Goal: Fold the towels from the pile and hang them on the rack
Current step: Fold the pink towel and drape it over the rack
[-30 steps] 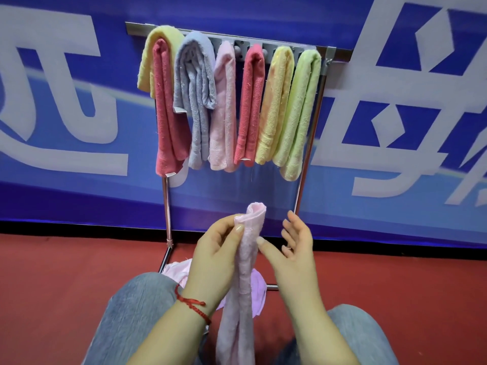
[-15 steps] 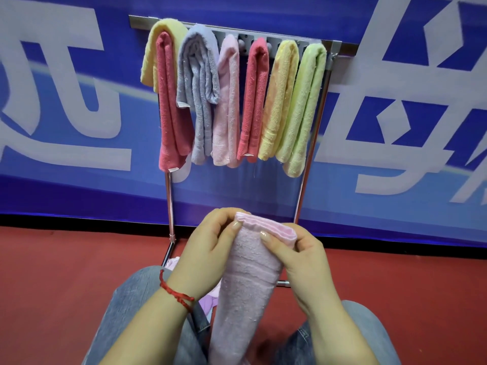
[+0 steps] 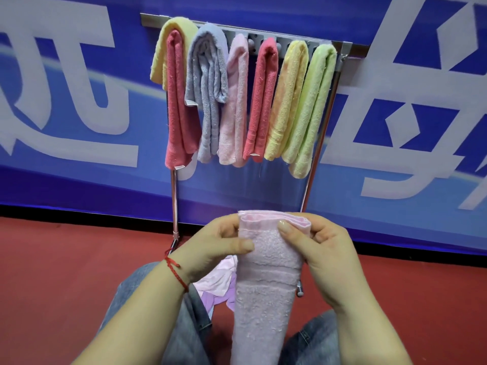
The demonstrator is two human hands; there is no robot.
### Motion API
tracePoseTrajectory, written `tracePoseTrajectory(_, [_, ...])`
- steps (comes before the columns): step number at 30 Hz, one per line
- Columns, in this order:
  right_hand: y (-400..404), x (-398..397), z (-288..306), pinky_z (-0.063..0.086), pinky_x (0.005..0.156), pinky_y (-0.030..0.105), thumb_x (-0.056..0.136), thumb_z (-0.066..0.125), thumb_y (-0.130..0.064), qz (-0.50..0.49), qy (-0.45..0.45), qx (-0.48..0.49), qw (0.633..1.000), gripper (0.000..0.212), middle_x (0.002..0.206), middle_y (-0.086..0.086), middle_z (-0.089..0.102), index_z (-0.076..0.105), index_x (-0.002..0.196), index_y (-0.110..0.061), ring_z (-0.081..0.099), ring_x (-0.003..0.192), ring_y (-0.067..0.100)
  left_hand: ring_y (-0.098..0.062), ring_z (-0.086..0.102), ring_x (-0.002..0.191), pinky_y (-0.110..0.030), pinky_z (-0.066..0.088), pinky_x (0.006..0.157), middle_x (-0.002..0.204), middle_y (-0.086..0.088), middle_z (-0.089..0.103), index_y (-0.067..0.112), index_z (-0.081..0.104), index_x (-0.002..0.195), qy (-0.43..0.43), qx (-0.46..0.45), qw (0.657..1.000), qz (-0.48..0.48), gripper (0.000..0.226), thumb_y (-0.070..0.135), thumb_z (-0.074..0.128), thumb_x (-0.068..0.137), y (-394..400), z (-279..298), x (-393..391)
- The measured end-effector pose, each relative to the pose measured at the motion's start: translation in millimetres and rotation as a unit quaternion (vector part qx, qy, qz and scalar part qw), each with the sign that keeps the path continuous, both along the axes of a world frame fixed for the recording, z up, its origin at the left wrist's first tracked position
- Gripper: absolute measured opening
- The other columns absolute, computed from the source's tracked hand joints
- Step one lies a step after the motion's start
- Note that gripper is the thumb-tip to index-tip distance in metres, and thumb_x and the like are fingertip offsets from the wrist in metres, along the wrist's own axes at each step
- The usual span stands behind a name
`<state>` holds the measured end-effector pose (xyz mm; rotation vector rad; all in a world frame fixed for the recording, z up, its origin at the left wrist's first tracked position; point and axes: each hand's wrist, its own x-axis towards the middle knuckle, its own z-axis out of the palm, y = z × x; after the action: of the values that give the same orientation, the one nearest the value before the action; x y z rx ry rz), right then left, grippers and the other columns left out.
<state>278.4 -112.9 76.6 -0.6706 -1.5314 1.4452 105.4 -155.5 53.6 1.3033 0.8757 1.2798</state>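
Observation:
I hold a folded pale pink towel (image 3: 266, 285) upright in front of me, its long body hanging down between my knees. My left hand (image 3: 213, 248) pinches its top left corner and my right hand (image 3: 324, 256) pinches the top right corner, spreading the top edge flat. Beyond my hands stands the metal rack (image 3: 345, 46), with several folded towels draped over its top bar: yellow, red, grey, pink, red, yellow and green. A small pile of pink and lilac cloth (image 3: 218, 285) lies on the floor under my left wrist, partly hidden.
The rack's two chrome legs (image 3: 174, 196) reach down to the red floor (image 3: 66, 272). A blue banner with large white characters (image 3: 421, 114) runs behind the rack. My jeans-clad knees (image 3: 316, 338) flank the hanging towel.
The towel was a narrow strip pinched by my left hand; my right hand has taken its other corner and the top edge is spread wide. The view has tilted slightly.

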Motion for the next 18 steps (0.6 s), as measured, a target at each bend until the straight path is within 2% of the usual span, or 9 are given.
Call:
tracePoseTrajectory(3, [2,0,2,0.052,0.063,0.019,0.066,0.069,-0.021,-0.024,-0.001,0.015,1.000,0.021,0.080,0.004,0.075,0.073,0.083,-0.009,0.067,0.071,0.009,-0.009,0.068,0.091,-0.018,0.051,0.078,0.096,0.002,0.073,0.014,0.070,0.098,0.046,-0.044,0.998,-0.003,0.028,0.007,0.074,0.071,-2,3,8])
tracePoseTrajectory(5, [3,2,5,0.051,0.062,0.017,0.066,0.069,-0.020,-0.040,0.002,0.022,0.999,0.018,0.078,0.001,0.075,0.073,0.081,-0.011,0.066,0.070,0.006,-0.008,0.069,0.084,-0.017,0.051,0.073,0.088,0.002,0.074,0.011,0.069,0.093,0.038,-0.064,0.997,0.007,0.015,0.009,0.067,0.079,-1,-2,10])
tracePoseTrajectory(9, [8,3,3,0.052,0.063,0.018,0.067,0.068,-0.023,-0.042,-0.007,0.011,0.999,0.020,0.079,0.001,0.074,0.072,0.084,-0.013,0.067,0.072,0.007,-0.008,0.069,0.074,-0.017,0.052,0.065,0.077,0.002,0.073,0.008,0.068,0.086,0.028,-0.089,0.995,0.020,0.018,0.017,0.056,0.077,-1,1,11])
tracePoseTrajectory(11, [13,2,-3,0.053,0.066,0.022,0.066,0.071,-0.032,-0.013,0.007,-0.043,0.999,0.036,0.087,0.005,0.074,0.070,0.096,-0.010,0.068,0.079,0.012,-0.010,0.069,0.073,-0.020,0.054,0.062,0.078,0.000,0.073,0.009,0.069,0.085,0.027,-0.096,0.995,0.023,0.016,0.020,0.060,0.079,0,5,11])
tracePoseTrajectory(14, [16,1,-12,0.055,0.082,0.031,0.059,0.082,-0.047,0.112,0.053,-0.145,0.982,0.074,0.113,0.014,0.068,0.062,0.117,-0.006,0.065,0.105,0.024,-0.019,0.067,0.079,-0.029,0.055,0.070,0.085,-0.008,0.072,0.003,0.069,0.089,0.024,-0.104,0.993,0.056,0.024,0.025,0.064,0.081,3,10,11])
tracePoseTrajectory(16, [15,1,-19,0.052,0.089,0.033,0.058,0.084,-0.046,0.195,0.055,-0.190,0.961,0.077,0.122,0.016,0.063,0.062,0.119,-0.005,0.059,0.115,0.028,-0.024,0.064,0.081,-0.032,0.053,0.074,0.088,-0.013,0.069,-0.003,0.066,0.092,0.010,-0.112,0.990,0.089,0.030,0.026,0.062,0.085,6,16,9])
tracePoseTrajectory(18, [13,1,-25,0.051,0.090,0.033,0.054,0.087,-0.042,0.245,0.016,-0.213,0.946,0.077,0.124,0.016,0.062,0.064,0.117,-0.004,0.058,0.116,0.027,-0.020,0.065,0.070,-0.027,0.053,0.065,0.079,-0.010,0.070,0.001,0.066,0.086,-0.010,-0.113,0.988,0.105,0.025,0.023,0.053,0.087,10,23,7])
